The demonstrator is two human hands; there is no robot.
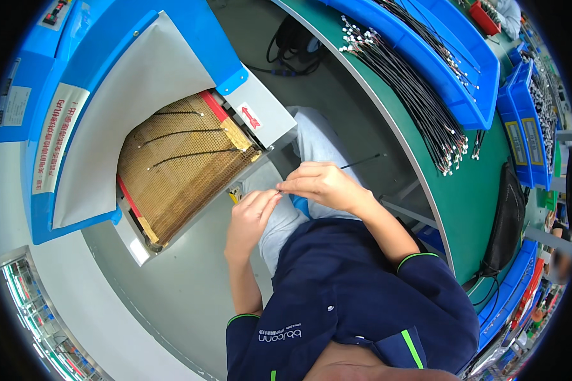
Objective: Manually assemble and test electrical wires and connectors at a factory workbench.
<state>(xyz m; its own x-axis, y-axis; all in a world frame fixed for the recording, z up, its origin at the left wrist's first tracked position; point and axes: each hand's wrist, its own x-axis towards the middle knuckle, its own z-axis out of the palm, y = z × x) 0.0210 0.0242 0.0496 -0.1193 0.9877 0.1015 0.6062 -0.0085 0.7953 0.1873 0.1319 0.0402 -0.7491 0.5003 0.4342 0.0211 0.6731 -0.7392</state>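
Observation:
In front of my lap, my right hand is closed in a pinch on a thin black cable. One end of the cable sticks out to the right beyond my knuckles, with a small connector at its tip. My left hand meets the right at the fingertips, pinching the cable's other end; the fingers hide most of that end. To the left, three similar black cables lie apart on the brown mesh belt, which runs into the opening of a blue machine.
On the right, a curved green table carries a big bundle of black cables. Beside it stand a blue tray of more cables and a blue bin of small parts. A black pouch lies near the table's edge.

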